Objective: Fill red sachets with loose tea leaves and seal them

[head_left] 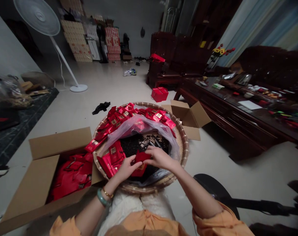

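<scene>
Pale floor [237, 164] surrounds a round bamboo tray [182, 144]. Above its dark tea leaves [136, 146], a red packet [141, 156] lies crosswise, long axis running left to right, pinched narrowly between the left grip [128, 168] and right grip [160, 158]. Further left of both stands a cardboard box [57, 142] of red sachets [72, 177].

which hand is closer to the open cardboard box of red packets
Left. The left hand sits over the round woven bamboo tray, just right of the open brown cardboard box; the right hand is farther right, past the left hand.
</scene>
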Motion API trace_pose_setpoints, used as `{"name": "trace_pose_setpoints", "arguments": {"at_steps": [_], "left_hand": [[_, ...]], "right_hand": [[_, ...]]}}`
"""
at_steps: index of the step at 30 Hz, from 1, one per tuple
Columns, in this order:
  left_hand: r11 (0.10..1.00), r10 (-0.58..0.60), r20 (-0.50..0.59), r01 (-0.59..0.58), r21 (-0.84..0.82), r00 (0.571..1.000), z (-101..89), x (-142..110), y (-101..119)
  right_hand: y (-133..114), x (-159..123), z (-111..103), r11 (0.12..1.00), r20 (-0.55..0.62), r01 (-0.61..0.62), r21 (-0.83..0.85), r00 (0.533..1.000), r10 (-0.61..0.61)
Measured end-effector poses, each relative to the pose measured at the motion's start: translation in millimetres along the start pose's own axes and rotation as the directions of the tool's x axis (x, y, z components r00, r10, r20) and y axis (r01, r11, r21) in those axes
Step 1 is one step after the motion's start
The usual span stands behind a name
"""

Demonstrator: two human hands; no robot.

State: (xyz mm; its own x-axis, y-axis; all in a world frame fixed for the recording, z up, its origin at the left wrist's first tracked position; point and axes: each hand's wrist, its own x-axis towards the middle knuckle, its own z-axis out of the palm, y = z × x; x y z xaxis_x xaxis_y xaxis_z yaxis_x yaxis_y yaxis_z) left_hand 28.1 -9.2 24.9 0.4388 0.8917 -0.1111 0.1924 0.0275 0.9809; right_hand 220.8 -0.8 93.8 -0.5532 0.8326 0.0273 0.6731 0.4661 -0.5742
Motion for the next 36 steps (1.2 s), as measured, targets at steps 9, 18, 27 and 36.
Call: {"name": "trace_pose_setpoints", "arguments": {"at_steps": [9,18,27,36], "left_hand": [[0.787,-0.234,-0.105,0.125,-0.604,0.967,25.6,0,10],[0.737,-0.303,-0.047,0.203,-0.645,0.952,18.3,-2,13],[0.834,-0.3,-0.148,0.184,-0.52,0.942,17.6,3,8],[0.854,-0.33,-0.122,0.241,-0.461,0.936,9.1,4,5]], "right_hand": [[11,0,47,0.631,-0.099,-0.241,0.737,0.886,0.453],[11,1,57,0.305,0.018,-0.23,0.924,0.823,0.568],[11,2,67,0.286,0.02,-0.226,0.931,0.815,0.58],[9,2,68,0.247,0.038,-0.201,0.948,0.84,0.541]]}}
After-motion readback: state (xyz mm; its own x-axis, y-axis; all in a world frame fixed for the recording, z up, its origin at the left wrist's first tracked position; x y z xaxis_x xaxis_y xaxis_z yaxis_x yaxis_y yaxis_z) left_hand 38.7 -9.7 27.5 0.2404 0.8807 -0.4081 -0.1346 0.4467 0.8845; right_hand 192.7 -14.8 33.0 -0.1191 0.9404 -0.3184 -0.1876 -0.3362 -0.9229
